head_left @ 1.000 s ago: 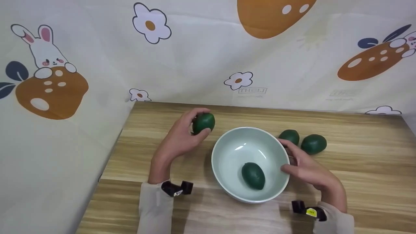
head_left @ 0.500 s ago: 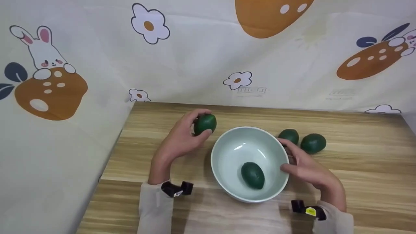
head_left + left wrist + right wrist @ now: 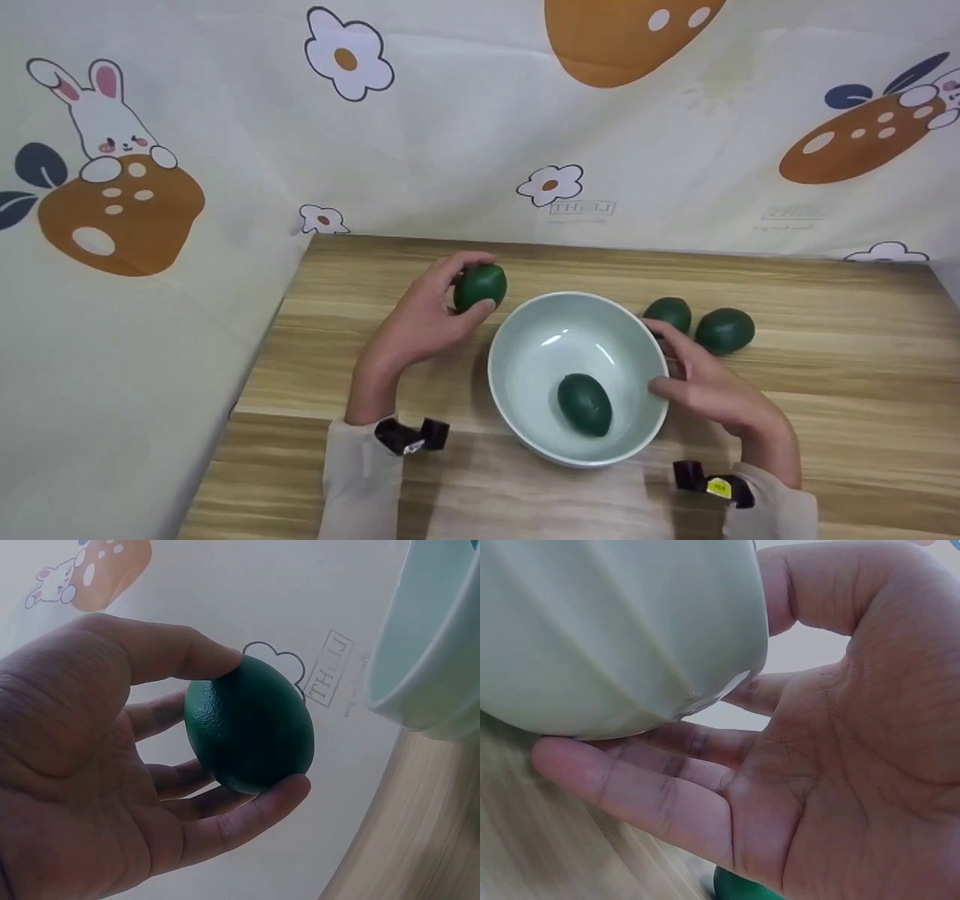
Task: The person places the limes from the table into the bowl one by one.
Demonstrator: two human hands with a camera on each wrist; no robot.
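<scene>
My left hand holds a dark green egg-shaped fruit, just left of the bowl's far side. In the left wrist view the thumb presses the upper side of the fruit and the other fingers curve under it. The pale green bowl stands upright with a second green fruit lying inside. My right hand grips the bowl's right side, thumb at the rim. The right wrist view shows its fingers under the ribbed outer wall.
Two more dark green fruits, one partly behind the bowl and one whole, lie just beyond the right hand. Everything rests on a wood-grain table. A cloth backdrop printed with rabbits and flowers rises along the back and left.
My left hand has moved slightly to the right with the fruit, closer to the bowl. The right hand and the bowl have stayed in place.
</scene>
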